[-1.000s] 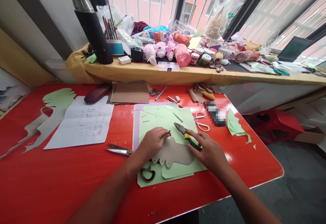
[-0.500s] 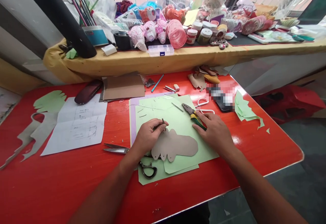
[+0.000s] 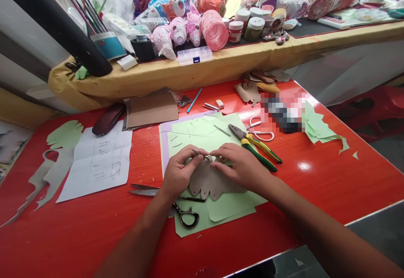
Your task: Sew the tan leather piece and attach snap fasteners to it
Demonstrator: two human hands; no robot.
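My left hand (image 3: 181,170) is closed, pinching a short, thin metal rod (image 3: 201,154) that points to the right. My right hand (image 3: 241,164) is close to the rod's tip, thumb and forefinger apart, over a grey-beige cut-out piece (image 3: 206,181). That flat piece has rounded lobes with small holes and looks like leather; my right hand covers part of it. It lies on green paper sheets (image 3: 227,210). Green-and-yellow pliers (image 3: 255,145) lie beyond my right hand. Large black-handled scissors (image 3: 186,217) lie partly under my left wrist.
White-handled scissors (image 3: 261,134) lie behind the pliers, near a blurred dark object (image 3: 284,116). At left are a drawn-on white sheet (image 3: 97,164), a dark red case (image 3: 109,119) and grey offcuts (image 3: 59,172). Jars (image 3: 254,29) crowd the ledge behind the red table (image 3: 151,143).
My right hand has let go of the pliers, left lying on the table, and moved left to the rod. The rod has tipped from upright to nearly flat in my left hand.
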